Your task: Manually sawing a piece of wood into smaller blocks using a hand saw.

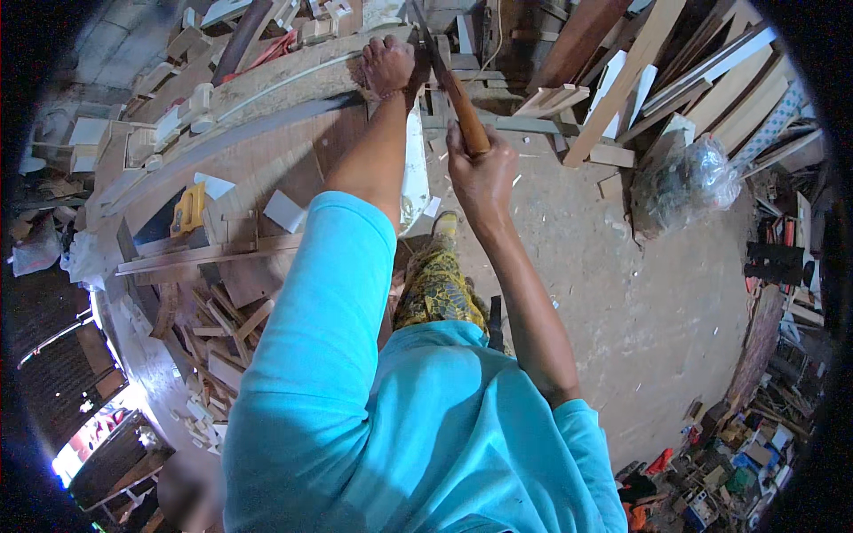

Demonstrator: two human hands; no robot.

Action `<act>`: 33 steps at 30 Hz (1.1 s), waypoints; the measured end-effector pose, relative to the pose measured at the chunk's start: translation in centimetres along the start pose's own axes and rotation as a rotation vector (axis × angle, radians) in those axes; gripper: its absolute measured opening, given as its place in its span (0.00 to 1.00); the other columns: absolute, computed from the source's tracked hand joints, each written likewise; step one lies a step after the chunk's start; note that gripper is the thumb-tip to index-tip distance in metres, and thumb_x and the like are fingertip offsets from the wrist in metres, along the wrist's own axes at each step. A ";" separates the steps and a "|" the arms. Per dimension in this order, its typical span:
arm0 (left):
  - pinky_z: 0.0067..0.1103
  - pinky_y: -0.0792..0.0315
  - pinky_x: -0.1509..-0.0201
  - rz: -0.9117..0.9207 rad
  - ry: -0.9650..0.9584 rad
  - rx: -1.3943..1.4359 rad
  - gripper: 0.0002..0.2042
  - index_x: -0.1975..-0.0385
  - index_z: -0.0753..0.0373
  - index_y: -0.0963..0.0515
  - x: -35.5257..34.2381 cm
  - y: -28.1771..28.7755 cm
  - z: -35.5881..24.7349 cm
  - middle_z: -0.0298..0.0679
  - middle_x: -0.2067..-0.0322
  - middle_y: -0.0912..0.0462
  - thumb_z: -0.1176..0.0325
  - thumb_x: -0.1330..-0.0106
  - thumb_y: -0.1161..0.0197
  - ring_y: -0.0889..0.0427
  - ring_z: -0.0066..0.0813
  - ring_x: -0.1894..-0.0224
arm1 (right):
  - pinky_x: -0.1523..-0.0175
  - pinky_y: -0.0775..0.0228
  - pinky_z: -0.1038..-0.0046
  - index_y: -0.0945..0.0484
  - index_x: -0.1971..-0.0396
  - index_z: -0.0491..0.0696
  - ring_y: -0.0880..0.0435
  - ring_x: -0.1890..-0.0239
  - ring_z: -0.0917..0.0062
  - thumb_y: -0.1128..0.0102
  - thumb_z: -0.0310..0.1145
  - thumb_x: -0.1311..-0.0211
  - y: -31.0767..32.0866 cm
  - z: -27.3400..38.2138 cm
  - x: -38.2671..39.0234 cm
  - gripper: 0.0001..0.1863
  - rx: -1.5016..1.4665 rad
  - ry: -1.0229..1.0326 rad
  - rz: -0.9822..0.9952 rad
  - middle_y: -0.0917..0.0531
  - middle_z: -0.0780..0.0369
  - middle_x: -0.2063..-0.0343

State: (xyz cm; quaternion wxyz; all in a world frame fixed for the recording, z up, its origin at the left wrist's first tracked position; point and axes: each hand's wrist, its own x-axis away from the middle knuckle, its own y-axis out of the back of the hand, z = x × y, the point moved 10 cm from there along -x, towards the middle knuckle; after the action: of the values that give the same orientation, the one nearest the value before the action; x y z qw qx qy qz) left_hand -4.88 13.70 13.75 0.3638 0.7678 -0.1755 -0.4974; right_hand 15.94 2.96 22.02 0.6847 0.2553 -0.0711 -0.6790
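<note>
Overhead, we look down on a cluttered woodshop and our own two arms reaching forward.

At far left, offcuts and small blocks [191,107] litter a curved wooden surface [267,169], with a yellow tool [187,210] lying on it near its front edge. A long curved plank [293,84] runs along the far side of that surface, its long axis sweeping from lower left up to the right.

Our left hand [388,65] is closed down on the right end of that plank, fingers curled over its edge, pinning it. Just to its right, our right hand [481,169] is wrapped tight around the wooden handle of a hammer [462,111]. The handle slants up and left from the fist toward the plank's end, right beside the left hand; the left hand is the nearer to the plank. We cannot make out the head clearly.

Further right, boards [711,89] lean in a stack against the wall. Below them a clear plastic bag [689,182] sits on the dirt floor [640,293]; what it holds we cannot tell.
</note>
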 end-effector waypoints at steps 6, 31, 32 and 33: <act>0.33 0.35 0.57 0.068 0.031 0.095 0.14 0.75 0.63 0.26 0.1 -0.3 0.0 0.45 0.69 0.28 0.58 0.53 0.46 0.30 0.42 0.61 | 0.78 0.36 0.68 0.28 0.78 0.36 0.25 0.85 0.60 0.43 0.31 0.53 0.1 0.0 1.2 0.11 0.009 -0.138 0.040 0.27 0.48 0.87; 0.33 0.34 0.59 0.009 0.047 0.014 0.14 0.76 0.64 0.25 -0.7 0.6 1.5 0.45 0.69 0.27 0.59 0.53 0.46 0.30 0.42 0.62 | 0.80 0.35 0.69 0.29 0.81 0.40 0.24 0.85 0.60 0.42 0.33 0.52 2.2 0.4 5.0 0.11 0.025 -0.143 0.100 0.28 0.50 0.90; 0.33 0.33 0.60 0.008 0.023 0.031 0.14 0.76 0.64 0.25 -0.6 0.3 0.6 0.44 0.69 0.27 0.58 0.52 0.47 0.30 0.42 0.62 | 0.80 0.35 0.69 0.29 0.81 0.40 0.24 0.85 0.60 0.42 0.33 0.52 1.6 -0.4 3.6 0.11 0.033 -0.150 0.092 0.28 0.50 0.90; 0.33 0.33 0.60 0.014 0.020 0.040 0.14 0.76 0.64 0.25 -0.2 -0.3 0.0 0.44 0.69 0.27 0.58 0.52 0.47 0.30 0.42 0.62 | 0.80 0.35 0.69 0.29 0.82 0.39 0.24 0.85 0.60 0.42 0.33 0.53 0.8 -0.7 1.7 0.11 0.089 -0.091 0.077 0.28 0.50 0.90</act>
State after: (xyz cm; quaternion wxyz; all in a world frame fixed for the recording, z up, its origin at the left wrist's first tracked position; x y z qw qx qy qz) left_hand -5.03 14.04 13.66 0.3534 0.7786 -0.1873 -0.4835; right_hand 17.10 1.46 21.35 0.6942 0.2512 -0.1418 -0.6594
